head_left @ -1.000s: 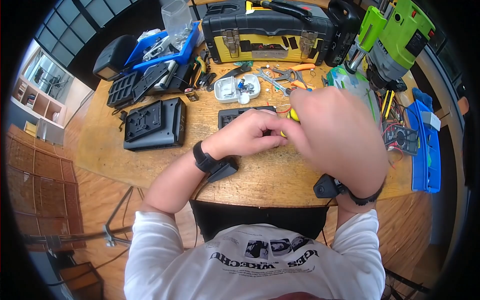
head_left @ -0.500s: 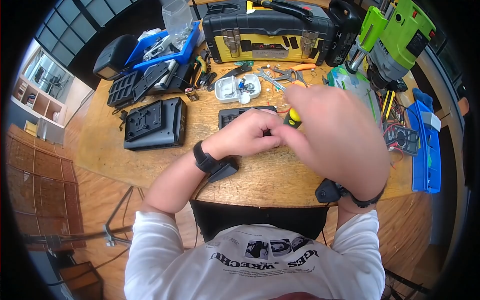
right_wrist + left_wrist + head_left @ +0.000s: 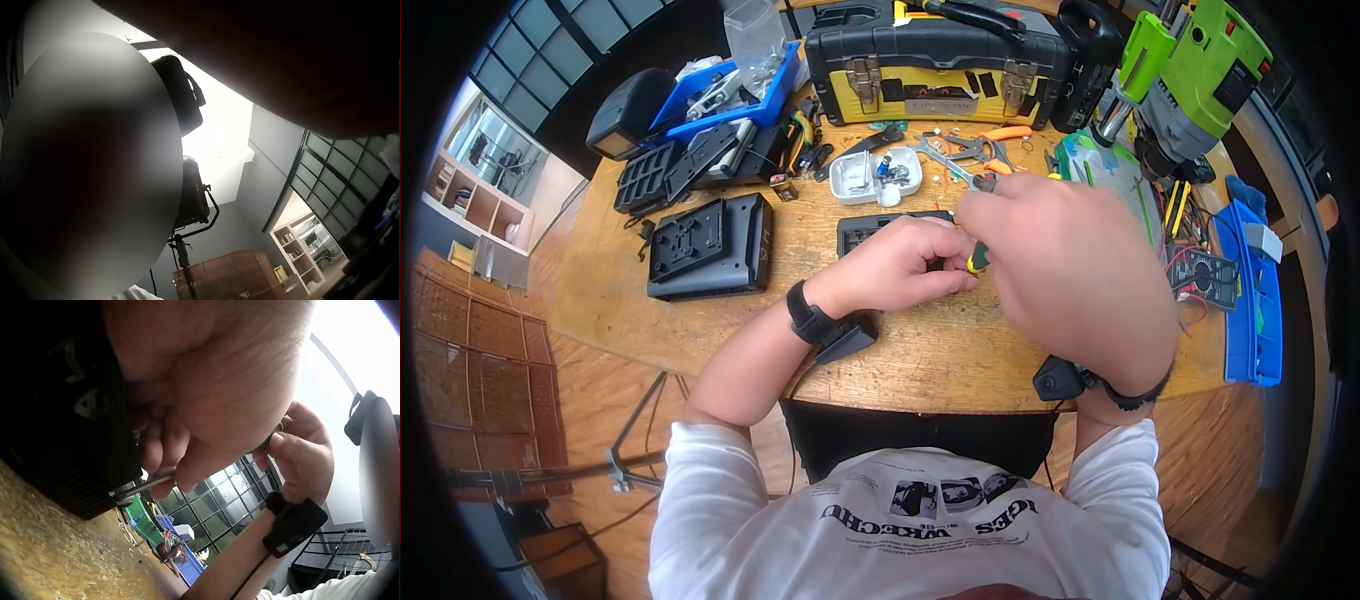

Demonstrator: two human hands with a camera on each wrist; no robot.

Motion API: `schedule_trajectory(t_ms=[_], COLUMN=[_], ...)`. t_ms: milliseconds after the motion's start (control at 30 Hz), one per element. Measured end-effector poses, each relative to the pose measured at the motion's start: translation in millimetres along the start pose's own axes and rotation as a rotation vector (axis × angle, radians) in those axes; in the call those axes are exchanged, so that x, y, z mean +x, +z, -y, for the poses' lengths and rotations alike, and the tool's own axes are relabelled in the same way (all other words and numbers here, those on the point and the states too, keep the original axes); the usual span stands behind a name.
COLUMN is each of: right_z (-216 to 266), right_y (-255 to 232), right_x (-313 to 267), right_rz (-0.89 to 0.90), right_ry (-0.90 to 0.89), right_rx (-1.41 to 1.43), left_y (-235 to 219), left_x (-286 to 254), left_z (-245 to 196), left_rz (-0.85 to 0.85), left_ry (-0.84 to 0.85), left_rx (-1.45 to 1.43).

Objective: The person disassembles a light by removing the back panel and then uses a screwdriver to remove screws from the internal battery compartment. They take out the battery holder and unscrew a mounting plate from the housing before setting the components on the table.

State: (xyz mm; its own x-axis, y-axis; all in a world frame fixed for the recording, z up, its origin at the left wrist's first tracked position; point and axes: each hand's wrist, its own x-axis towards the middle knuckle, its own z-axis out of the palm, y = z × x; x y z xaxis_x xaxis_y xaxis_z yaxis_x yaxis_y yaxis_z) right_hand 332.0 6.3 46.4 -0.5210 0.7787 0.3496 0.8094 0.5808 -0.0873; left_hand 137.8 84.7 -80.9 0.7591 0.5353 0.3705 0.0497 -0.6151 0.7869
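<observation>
In the head view my right hand [image 3: 1065, 265] grips the green and yellow handle of a screwdriver [image 3: 977, 258]. My left hand [image 3: 905, 262] is just left of it, over a black plastic device [image 3: 862, 228] on the table. Seen from the left wrist, the metal screwdriver shaft [image 3: 147, 485] runs between the left thumb and fingers, which pinch it. Its tip meets the lower edge of the black device [image 3: 75, 450]. Farther back in that view, the right hand [image 3: 306, 453] curls round the handle. The right wrist view does not show the work.
Left on the table lies a black box with a mounting plate [image 3: 705, 245]. Behind the hands are a white case of small parts [image 3: 875, 178], wrenches and pliers [image 3: 970, 150], and a toolbox [image 3: 940, 85]. A green drill press [image 3: 1200, 70] and blue bin [image 3: 1250, 290] stand right.
My right hand has twisted about the screwdriver handle and shifted slightly left, and the handle shows at a different turn. The left hand stays nearly still at the black device.
</observation>
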Motion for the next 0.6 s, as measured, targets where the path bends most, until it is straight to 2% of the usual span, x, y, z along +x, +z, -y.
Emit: schedule_trajectory(t_ms=[100, 167, 200, 267, 367, 400, 467, 600], right_z=[4, 8, 6, 0, 1, 4, 11, 0], right_y=[-2, -5, -4, -2, 0, -1, -7, 0], right_x=[1, 3, 2, 1, -1, 0, 4, 2], right_rz=[-0.021, 0.051, 0.052, -0.019, -0.033, -0.033, 0.086, 0.038], right_ry=[-0.014, 0.179, 0.179, 0.029, -0.036, -0.035, 0.186, 0.06], right_rx=[0.096, -0.011, -0.011, 0.024, 0.037, 0.038, 0.005, -0.045], left_y=[-2, -2, -2, 0, -2, -2, -3, 0], left_x=[-2, 0, 0, 0, 0, 0, 0, -1], left_z=[2, 1, 0, 1, 3, 4, 0, -2], left_rz=[0.008, 0.016, 0.022, 0.009, 0.012, 0.03, 0.028, 0.006], left_ry=[0.007, -0.006, -0.02, -0.004, 0.017, 0.022, 0.015, -0.044], left_rx=[0.009, 0.008, 0.009, 0.006, 0.034, 0.064, 0.036, -0.042])
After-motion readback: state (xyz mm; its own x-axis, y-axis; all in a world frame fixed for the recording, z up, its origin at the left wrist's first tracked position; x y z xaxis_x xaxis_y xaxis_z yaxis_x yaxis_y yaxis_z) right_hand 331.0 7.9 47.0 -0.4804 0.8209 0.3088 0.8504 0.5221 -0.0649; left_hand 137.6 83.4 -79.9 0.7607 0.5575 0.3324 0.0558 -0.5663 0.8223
